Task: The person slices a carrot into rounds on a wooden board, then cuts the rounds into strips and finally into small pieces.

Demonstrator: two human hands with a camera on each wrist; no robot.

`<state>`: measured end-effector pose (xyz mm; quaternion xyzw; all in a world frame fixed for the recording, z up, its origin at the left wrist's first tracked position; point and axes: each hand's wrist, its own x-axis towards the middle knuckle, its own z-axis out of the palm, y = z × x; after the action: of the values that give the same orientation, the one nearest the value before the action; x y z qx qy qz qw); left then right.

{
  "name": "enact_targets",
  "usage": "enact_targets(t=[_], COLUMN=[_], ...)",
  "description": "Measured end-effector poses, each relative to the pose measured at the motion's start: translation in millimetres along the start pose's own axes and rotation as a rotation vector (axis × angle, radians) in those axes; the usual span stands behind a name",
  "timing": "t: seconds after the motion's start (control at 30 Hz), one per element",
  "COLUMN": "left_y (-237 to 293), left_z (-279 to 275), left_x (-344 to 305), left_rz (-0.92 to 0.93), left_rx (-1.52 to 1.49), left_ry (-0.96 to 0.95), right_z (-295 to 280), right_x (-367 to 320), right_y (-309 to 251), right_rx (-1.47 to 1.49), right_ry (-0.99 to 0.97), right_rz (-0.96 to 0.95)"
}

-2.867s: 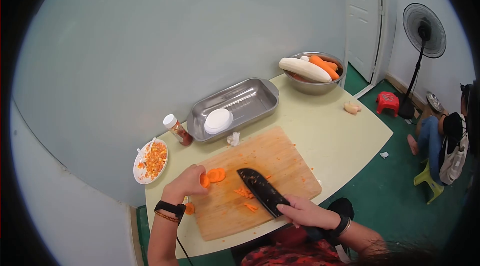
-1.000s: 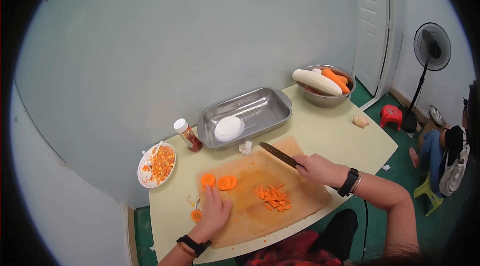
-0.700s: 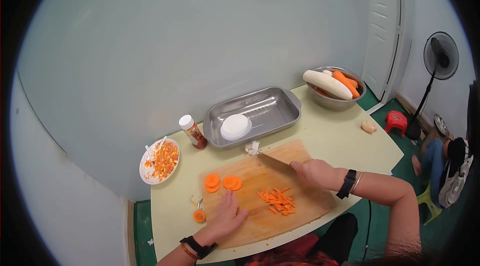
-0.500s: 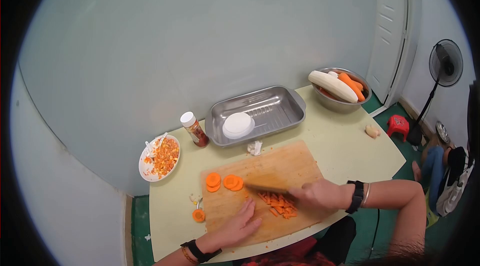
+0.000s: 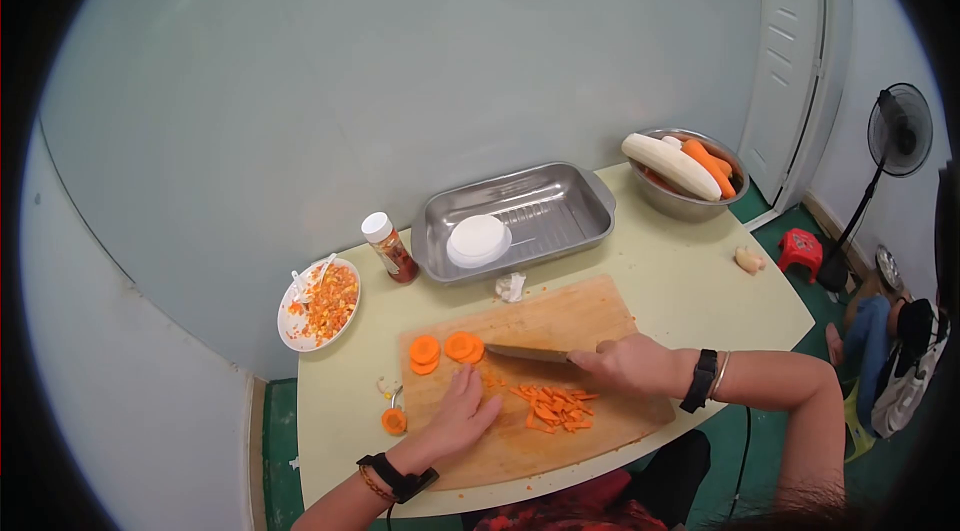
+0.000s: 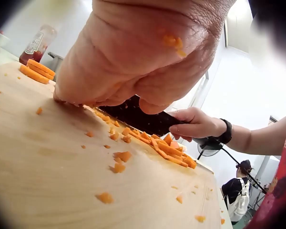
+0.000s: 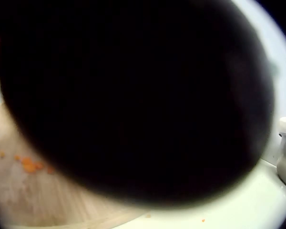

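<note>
My right hand [image 5: 635,366] grips the handle of a dark-bladed kitchen knife [image 5: 525,353]. The blade points left across the wooden cutting board [image 5: 590,306], its tip right at an overlapping group of carrot slices [image 5: 463,346]. A second stack of carrot slices [image 5: 424,353] lies left of it. In front of the blade is a loose pile of carrot sticks [image 5: 555,408]. My left hand [image 5: 455,418] rests on the board with its fingers extended, just below the slices. In the left wrist view its fingertips touch the wood, near small carrot bits [image 6: 123,156]. A dark shape blocks most of the right wrist view.
Behind the board stand a metal tray [image 5: 590,243] holding a white round lid [image 5: 478,238], and a white-capped seasoning jar [image 5: 392,249]. A plate [image 5: 288,331] of diced food is at left. A steel bowl [image 5: 690,206] of vegetables stands back right. One carrot slice [image 5: 394,421] lies off-board.
My left hand has let go of the carrot slices and moved right and nearer on the board. The knife rose toward the back right, then swept left and down over the sticks.
</note>
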<state>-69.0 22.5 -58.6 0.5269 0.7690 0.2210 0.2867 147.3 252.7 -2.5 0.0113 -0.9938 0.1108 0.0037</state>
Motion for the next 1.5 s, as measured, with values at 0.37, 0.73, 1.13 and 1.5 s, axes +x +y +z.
enact_targets(t=[0.37,0.73,1.13,1.5], left_y=[-10,-8,-9,-7], left_z=[0,-10,-13,-30], left_x=[6,-26,-50,-59], left_rz=[0.046,0.051,-0.034,-0.081], left_rx=[0.105,-0.357,-0.367,-0.598], left_ry=[0.073,0.158,0.306,0.494], right_z=[-14,-10,-9,-1], right_x=[-14,-16,-5,-17], right_y=[8,7,-26,-75], right_rx=[-0.045,0.035,0.002,0.209], right_ry=[0.003,0.063,0.021,0.034], right_rz=[0.005,-0.028,-0.178,-0.158])
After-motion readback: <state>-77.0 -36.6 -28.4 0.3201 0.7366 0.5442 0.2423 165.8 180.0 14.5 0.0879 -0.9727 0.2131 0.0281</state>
